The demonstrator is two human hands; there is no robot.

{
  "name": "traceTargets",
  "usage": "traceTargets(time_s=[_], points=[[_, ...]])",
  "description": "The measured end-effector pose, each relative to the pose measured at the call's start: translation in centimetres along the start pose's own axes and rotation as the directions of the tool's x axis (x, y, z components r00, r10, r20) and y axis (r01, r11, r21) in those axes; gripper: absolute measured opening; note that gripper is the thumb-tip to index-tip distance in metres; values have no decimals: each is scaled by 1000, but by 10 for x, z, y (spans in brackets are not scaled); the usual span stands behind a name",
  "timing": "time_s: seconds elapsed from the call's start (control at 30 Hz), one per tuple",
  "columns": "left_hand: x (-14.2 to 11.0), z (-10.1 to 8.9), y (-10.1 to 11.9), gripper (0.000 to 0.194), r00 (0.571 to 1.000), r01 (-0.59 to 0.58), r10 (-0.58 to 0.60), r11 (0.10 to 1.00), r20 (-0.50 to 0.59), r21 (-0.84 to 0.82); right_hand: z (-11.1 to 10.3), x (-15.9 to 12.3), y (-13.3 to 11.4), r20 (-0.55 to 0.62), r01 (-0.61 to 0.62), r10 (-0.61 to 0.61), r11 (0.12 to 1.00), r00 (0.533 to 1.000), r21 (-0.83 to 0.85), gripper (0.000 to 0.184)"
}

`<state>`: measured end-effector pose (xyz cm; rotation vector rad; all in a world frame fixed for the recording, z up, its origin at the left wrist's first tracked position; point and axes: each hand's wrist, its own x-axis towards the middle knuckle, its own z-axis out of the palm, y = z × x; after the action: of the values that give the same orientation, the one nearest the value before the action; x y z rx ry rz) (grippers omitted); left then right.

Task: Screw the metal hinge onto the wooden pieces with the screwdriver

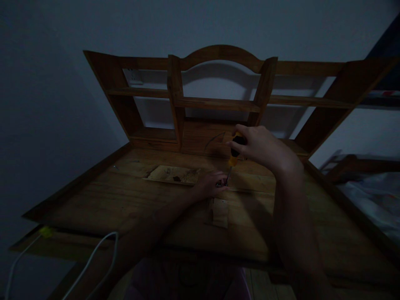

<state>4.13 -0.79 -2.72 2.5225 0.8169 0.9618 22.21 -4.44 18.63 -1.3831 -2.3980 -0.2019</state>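
My right hand [258, 143] is wrapped around the yellow and black handle of a screwdriver [233, 158]. The screwdriver stands nearly upright with its shaft pointing down. At its tip, my left hand [210, 184] rests on the desk with fingers curled around a small, partly shiny piece [221, 182], mostly hidden and too dark to name. Beneath and to the left of that hand lies a flat, pale wooden board [170, 175] with dark stains. A short wooden block [219, 211] lies just in front of my left hand.
The wooden desk [140, 204] has a shelf unit [217, 104] along its back, against the wall. A small shiny object [116, 167] lies at the left. A white cable [93, 254] loops over the front left edge. The room is dim.
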Motion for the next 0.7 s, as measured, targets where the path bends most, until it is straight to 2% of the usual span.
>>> traceTargets(time_s=[0.1, 0.3, 0.4, 0.5, 0.6, 0.7], points=[[-1, 2, -2, 22, 1000, 7, -7, 1000, -9, 8, 1, 1, 2, 8, -22, 22, 1000, 1000, -17, 34], [-1, 3, -2, 23, 1000, 20, -19, 999, -8, 32, 1, 0, 9, 8, 97, -98, 994, 995, 47, 40], [-1, 3, -3, 24, 1000, 12, -12, 1000, -5, 18, 3, 0, 8, -21, 119, -118, 992, 993, 39, 39], [-1, 3, -4, 25, 1000, 8, -8, 1000, -4, 24, 7, 2, 6, -23, 77, -77, 997, 997, 4, 32], [-1, 3, -3, 23, 1000, 19, -19, 999, 1, 28, 8, 4, 6, -20, -2, 1, 999, 1000, -33, 41], [-1, 3, -2, 21, 1000, 28, -28, 999, -3, 37, 7, 3, 7, -23, 9, -10, 1000, 1000, -21, 49]])
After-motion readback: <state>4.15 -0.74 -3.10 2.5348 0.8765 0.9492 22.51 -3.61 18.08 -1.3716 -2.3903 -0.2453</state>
